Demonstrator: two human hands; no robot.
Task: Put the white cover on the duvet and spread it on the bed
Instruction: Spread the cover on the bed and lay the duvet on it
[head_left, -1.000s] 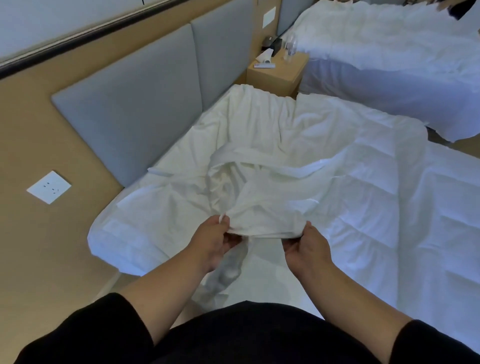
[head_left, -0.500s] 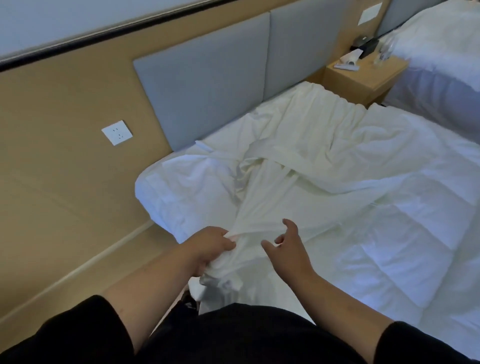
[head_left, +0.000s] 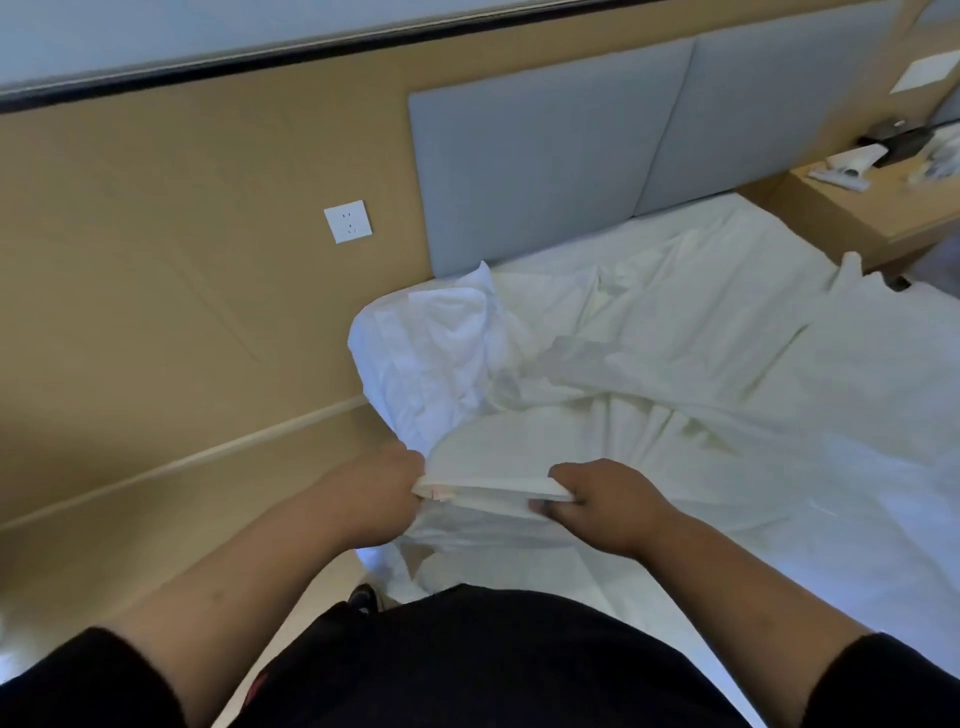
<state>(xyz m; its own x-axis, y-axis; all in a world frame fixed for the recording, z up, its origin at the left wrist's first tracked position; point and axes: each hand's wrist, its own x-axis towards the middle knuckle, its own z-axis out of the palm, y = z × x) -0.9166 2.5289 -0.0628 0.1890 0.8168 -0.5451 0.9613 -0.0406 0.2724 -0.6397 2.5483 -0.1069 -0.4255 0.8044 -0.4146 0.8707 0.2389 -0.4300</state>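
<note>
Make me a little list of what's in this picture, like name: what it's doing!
left hand: grips the near edge of the white cover
right hand: grips the same edge, a bit to the right
white cover: bunched and wrinkled across the bed
duvet: crumpled by the headboard
wall socket: left of the headboard
nightstand: far right, small items on top

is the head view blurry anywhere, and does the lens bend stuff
Head view: the nightstand clutter at the right edge is smeared, and the cover folds are soft; the left hand and right hand gripping the cover's edge are fairly sharp. Wide-angle distortion bows the dark wall strip and tilts the headboard. Lighting is dim and even, with no glare.
</note>
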